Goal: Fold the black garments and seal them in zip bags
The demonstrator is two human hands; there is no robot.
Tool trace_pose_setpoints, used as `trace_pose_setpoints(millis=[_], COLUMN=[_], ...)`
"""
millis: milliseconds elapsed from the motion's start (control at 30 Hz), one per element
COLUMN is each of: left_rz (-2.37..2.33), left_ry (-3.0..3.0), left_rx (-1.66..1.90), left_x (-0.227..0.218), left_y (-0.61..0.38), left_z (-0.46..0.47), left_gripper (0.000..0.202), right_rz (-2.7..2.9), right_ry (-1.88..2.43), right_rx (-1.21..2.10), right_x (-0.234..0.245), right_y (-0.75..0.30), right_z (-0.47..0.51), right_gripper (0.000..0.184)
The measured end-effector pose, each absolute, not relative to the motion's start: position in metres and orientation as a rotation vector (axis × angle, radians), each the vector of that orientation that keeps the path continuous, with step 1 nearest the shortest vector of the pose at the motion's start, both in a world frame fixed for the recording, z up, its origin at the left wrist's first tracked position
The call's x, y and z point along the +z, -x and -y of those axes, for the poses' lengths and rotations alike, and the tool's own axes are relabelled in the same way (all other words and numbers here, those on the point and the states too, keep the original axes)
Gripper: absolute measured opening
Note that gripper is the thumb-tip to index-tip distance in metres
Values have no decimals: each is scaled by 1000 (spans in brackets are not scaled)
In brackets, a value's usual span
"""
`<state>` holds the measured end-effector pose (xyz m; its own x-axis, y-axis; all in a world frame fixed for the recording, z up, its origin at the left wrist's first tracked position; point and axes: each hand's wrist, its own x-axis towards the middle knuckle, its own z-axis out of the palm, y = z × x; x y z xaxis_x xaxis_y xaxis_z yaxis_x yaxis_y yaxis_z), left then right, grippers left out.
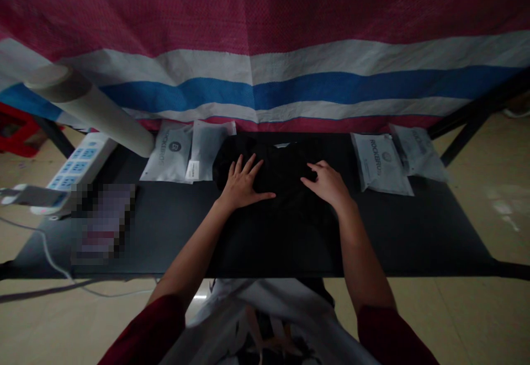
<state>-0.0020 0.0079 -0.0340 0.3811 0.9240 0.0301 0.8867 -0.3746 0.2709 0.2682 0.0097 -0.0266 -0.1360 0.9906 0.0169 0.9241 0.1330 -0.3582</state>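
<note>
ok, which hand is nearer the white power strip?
Left. The left hand is spread on the black cloth, right of the power strip. The right hand is farther right, at the cloth's right part.

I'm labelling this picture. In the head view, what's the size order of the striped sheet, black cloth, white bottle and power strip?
1. Striped sheet
2. Black cloth
3. White bottle and power strip: too alike to rank
</note>
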Motion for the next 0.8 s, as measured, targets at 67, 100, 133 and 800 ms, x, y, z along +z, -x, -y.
trace_pose_setpoints(millis=[67,100,133,800], left_rz=[-1620,-1625,-1642,-2401], left_ry=[-2438,-2442,-2440,-1839], left_rx=[273,289,316,173], left_x=[-32,-31,-28,4], left_y=[1,0,0,65], left_z=[-8,-8,-8,-22], left_gripper=[110,108,104,55], right_rz=[2161,2159,2158,1869], right_ry=[1871,1866,1860,2110], right_rx=[390,395,401,320], right_x=[-26,-26,-26,-17], right_y=[-268,-269,-269,-286], right_z=[-10,-10,-10,-11], right_gripper=[48,48,48,49])
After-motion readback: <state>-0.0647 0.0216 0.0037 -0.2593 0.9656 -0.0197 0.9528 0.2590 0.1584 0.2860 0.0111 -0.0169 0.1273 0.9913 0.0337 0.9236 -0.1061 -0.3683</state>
